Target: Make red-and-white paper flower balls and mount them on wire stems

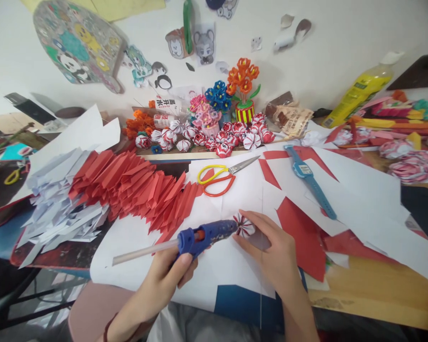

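Observation:
My left hand (174,270) is wrapped round the handle of a blue hot glue gun (203,237). A long translucent glue stick (142,251) sticks out of its back end. The gun's nozzle reaches to the middle of a small white paper flower (247,227) with dark red lines; whether it touches cannot be made out. Between thumb and fingers, my right hand (267,242) pinches this flower. Both hands are above white paper sheets (146,266). Just beyond them lie scissors (221,178) with one yellow and one orange handle loop.
Folded red paper strips (128,185) and white strips (57,204) are heaped at the left. Red-and-white paper flowers (223,137) line the back, by bead-like flower pots (244,111). A blue watch (310,178) lies right, and a yellow bottle (360,90) stands tilted behind it.

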Demonstrator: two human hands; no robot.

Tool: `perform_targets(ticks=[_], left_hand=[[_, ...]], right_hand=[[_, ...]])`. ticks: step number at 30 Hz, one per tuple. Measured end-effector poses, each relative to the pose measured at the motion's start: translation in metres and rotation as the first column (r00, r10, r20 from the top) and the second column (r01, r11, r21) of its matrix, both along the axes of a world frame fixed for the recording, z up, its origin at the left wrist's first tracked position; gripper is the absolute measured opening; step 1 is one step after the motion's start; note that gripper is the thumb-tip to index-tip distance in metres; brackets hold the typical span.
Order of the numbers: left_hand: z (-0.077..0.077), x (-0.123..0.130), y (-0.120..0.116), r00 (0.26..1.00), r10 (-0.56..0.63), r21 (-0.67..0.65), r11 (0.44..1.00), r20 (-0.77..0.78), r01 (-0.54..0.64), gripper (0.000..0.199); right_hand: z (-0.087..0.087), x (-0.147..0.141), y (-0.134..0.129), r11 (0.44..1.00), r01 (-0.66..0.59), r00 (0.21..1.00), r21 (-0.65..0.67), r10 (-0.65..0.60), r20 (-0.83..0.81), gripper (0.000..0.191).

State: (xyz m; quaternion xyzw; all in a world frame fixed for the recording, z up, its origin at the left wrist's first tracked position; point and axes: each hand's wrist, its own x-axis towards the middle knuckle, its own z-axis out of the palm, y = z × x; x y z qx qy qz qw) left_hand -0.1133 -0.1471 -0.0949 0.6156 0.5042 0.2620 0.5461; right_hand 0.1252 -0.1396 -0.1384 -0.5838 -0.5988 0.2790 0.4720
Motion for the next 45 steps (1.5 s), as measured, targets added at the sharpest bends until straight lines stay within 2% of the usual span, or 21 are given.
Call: perform_targets(ticks=[4, 10, 17, 24, 29, 38, 45], left_hand=[[0.004, -0.004, -0.003, 0.997, 0.029, 0.032, 0.999, -0.066, -0.027, 0.056], [0.001, -0.010, -0.013, 0.995, 0.005, -0.060, 0.998, -0.100, -0.011, 0.056], [0.002, -0.006, -0.007, 0.998, 0.005, 0.017, 1.000, -0.060, -0.004, 0.055], [-0.002, -0.010, -0.015, 0.996, 0.006, -0.048, 0.999, -0.086, -0.010, 0.052], [0.001, -0.006, -0.010, 0.999, 0.034, 0.012, 0.999, 0.004, -0.034, 0.049], [0.001, -0.003, -0.011, 1.000, 0.028, 0.024, 0.999, 0.015, -0.028, 0.047], [0.007, -0.002, -0.013, 0.997, 0.023, 0.011, 1.000, -0.074, -0.023, 0.052]], right_hand=[[0.000, 0.001, 0.000, 1.000, -0.005, 1.000, -0.003, 0.005, -0.007, 0.037], [-0.002, 0.001, 0.000, 1.000, -0.014, 1.000, -0.014, 0.013, -0.013, 0.039], [0.000, 0.001, 0.000, 1.000, -0.007, 1.000, -0.002, 0.007, 0.011, 0.038], [0.000, 0.001, 0.000, 1.000, -0.001, 1.000, -0.010, 0.001, 0.005, 0.036], [0.000, 0.001, 0.000, 1.000, 0.002, 1.000, -0.021, -0.002, 0.021, 0.036], [-0.002, 0.000, 0.000, 1.000, 0.000, 1.000, -0.007, 0.000, 0.024, 0.036], [-0.003, 0.001, -0.001, 1.000, -0.011, 1.000, -0.003, 0.011, 0.022, 0.036]])
